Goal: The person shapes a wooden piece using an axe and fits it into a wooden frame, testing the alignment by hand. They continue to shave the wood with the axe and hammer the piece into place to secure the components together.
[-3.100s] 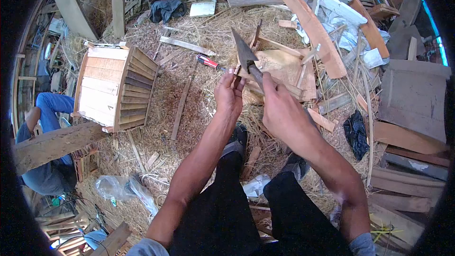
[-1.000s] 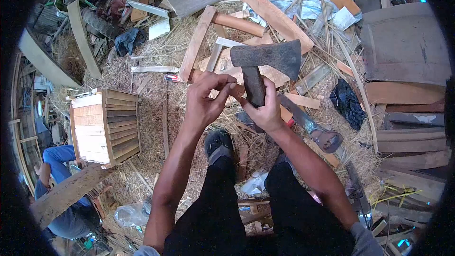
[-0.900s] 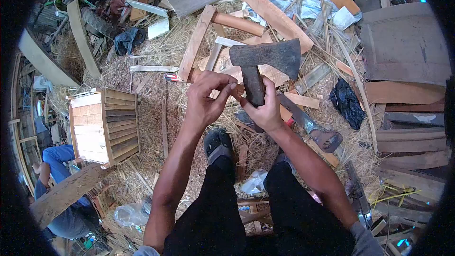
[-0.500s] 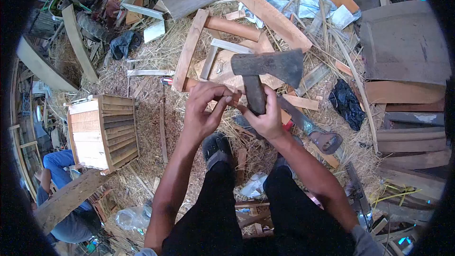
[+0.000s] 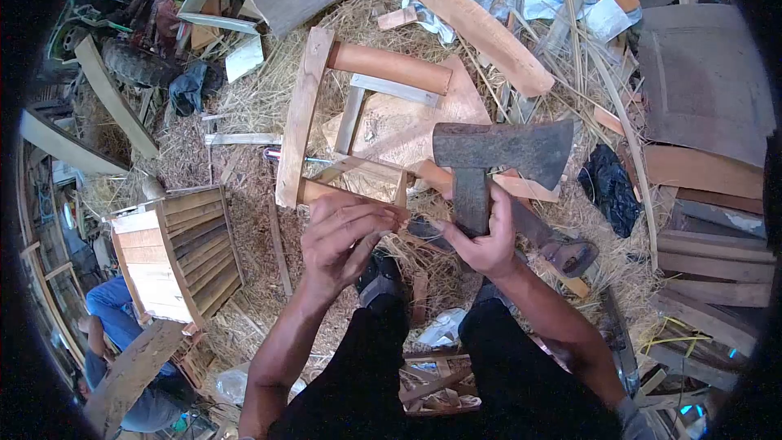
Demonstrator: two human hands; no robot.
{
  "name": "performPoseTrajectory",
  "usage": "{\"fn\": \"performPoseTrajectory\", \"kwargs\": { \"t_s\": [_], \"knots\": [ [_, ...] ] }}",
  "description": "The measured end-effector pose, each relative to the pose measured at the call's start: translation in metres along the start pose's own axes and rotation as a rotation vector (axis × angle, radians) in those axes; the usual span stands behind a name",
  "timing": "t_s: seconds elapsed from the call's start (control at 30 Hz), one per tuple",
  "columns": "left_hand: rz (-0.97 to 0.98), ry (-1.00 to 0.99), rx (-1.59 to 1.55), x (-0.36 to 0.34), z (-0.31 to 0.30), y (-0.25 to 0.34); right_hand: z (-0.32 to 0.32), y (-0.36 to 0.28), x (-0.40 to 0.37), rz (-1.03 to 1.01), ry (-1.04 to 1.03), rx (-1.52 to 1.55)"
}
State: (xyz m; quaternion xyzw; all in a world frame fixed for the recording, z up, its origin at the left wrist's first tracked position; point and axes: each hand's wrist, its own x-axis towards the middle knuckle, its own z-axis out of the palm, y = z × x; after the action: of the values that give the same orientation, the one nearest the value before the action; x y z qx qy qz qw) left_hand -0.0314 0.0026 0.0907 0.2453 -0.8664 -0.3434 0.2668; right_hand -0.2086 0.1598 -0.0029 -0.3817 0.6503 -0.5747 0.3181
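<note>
Underfoot, straw (image 5: 273,84); alongside, stacked planks (image 5: 717,267)

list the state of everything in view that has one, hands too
axe, held up off the ground
right hand, closed on the axe
wooden frame, open on one side
left hand, curled onto the wooden frame
screwdriver, lying partly hidden by the wooden frame
saw, lying down, partly hidden
black plastic bag, crumpled
slatted box, cannot tell if open

Right hand (image 5: 486,244) gripping axe (image 5: 503,149) by handle; left hand (image 5: 344,236) at wooden frame (image 5: 305,118); slatted crate (image 5: 198,244) off left
</note>
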Motion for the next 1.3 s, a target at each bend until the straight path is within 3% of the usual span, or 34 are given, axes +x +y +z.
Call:
{"fn": "performPoseTrajectory", "kwargs": {
  "t_s": [1.3],
  "knots": [
    [0.051, 0.078, 0.14, -0.002, 0.018, -0.001, -0.002, -0.039, -0.005, -0.04, -0.076, -0.047]
  ]
}}
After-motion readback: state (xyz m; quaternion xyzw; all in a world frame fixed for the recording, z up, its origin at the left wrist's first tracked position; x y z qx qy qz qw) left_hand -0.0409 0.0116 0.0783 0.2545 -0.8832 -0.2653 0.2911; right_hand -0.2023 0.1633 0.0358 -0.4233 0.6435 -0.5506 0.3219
